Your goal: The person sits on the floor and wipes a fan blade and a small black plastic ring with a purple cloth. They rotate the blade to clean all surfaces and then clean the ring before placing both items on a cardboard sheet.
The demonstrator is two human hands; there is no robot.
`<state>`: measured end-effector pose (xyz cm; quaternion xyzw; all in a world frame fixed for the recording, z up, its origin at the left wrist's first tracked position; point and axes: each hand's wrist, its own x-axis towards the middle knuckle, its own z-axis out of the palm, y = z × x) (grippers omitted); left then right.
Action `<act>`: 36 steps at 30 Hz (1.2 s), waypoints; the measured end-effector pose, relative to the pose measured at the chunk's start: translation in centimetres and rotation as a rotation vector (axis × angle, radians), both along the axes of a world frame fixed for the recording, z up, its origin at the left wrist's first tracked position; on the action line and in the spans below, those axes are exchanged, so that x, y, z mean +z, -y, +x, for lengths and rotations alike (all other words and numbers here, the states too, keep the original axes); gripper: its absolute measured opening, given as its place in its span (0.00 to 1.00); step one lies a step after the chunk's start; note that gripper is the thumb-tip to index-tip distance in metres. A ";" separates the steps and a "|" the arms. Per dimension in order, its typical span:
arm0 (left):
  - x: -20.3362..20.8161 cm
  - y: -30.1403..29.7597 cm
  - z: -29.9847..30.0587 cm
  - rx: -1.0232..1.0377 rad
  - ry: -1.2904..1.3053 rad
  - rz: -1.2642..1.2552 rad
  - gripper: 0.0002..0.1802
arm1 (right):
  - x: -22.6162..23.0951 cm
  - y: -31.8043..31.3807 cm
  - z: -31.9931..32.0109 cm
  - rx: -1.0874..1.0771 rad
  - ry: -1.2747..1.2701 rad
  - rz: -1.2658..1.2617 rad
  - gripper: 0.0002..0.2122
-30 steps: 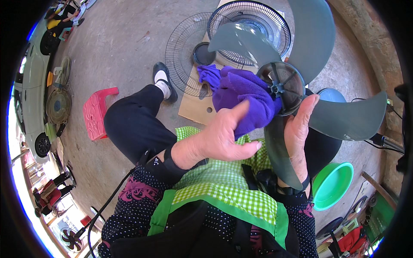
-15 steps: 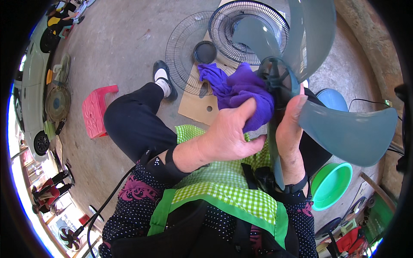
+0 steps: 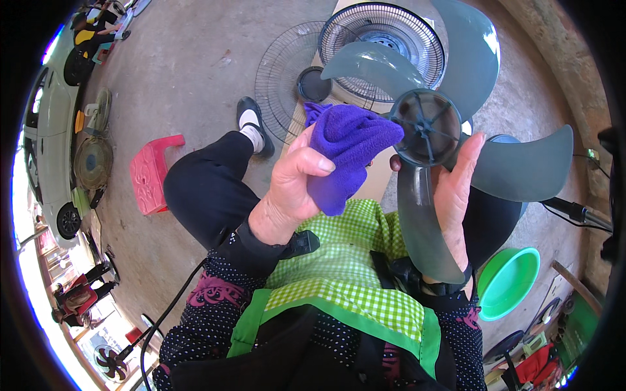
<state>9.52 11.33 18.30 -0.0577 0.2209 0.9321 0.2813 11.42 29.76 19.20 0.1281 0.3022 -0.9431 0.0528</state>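
Observation:
My left hand [image 3: 293,179] is closed on a bunched purple cloth [image 3: 352,146], thumb on its near side. The cloth's tip comes right up to the round hub of a translucent grey-green fan blade [image 3: 428,128]; whether it touches I cannot tell. My right hand [image 3: 451,189] holds that fan blade from beneath, close to the hub, its thumb pointing up between two of the blades. The hub's hollow, ribbed side is turned toward me. One blade hangs down over my right wrist, and the others spread left, up and right.
Beyond the blades, a dark wire fan grille [image 3: 339,32] lies on cardboard. Another flat grille [image 3: 277,85] and a round black cap [image 3: 313,85] lie beside it. A red plastic stool [image 3: 153,176] stands at left, a green basin [image 3: 508,283] at right. A car [image 3: 55,150] is parked far left.
The fan blade has turned so its hub's hollow side faces me. My left hand and the cloth have drawn back leftward from the hub, and the hand now grips the cloth from its left side.

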 end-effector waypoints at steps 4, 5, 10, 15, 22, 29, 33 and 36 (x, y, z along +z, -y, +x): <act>0.4 0.4 -0.5 0.039 -0.149 -0.148 0.38 | 0.4 -0.1 0.1 0.001 0.028 -0.037 0.30; 0.6 0.5 -0.7 0.049 -0.213 -0.211 0.38 | 0.4 -0.1 0.1 -0.001 0.048 -0.040 0.30; 1.6 -0.3 -0.1 0.201 -0.492 -0.537 0.38 | 0.2 -0.6 -0.1 0.092 0.044 -0.320 0.31; 1.9 -0.7 0.3 0.058 -1.005 -1.154 0.29 | -0.5 -0.7 0.1 0.151 0.032 -0.360 0.31; 0.3 -1.5 -0.9 0.009 -1.485 -1.356 0.18 | -1.5 -0.9 0.3 0.108 0.067 -0.284 0.32; -0.1 -3.4 0.8 0.059 -1.555 -1.810 0.21 | -1.5 -0.7 0.0 -0.033 0.164 -0.001 0.31; 0.9 -3.3 1.1 -0.121 -1.039 -1.442 0.26 | -0.7 -0.6 0.5 0.031 0.181 0.221 0.32; 1.3 -3.2 0.3 -0.004 -0.707 -0.912 0.26 | -0.5 -0.4 0.2 0.019 0.073 0.154 0.32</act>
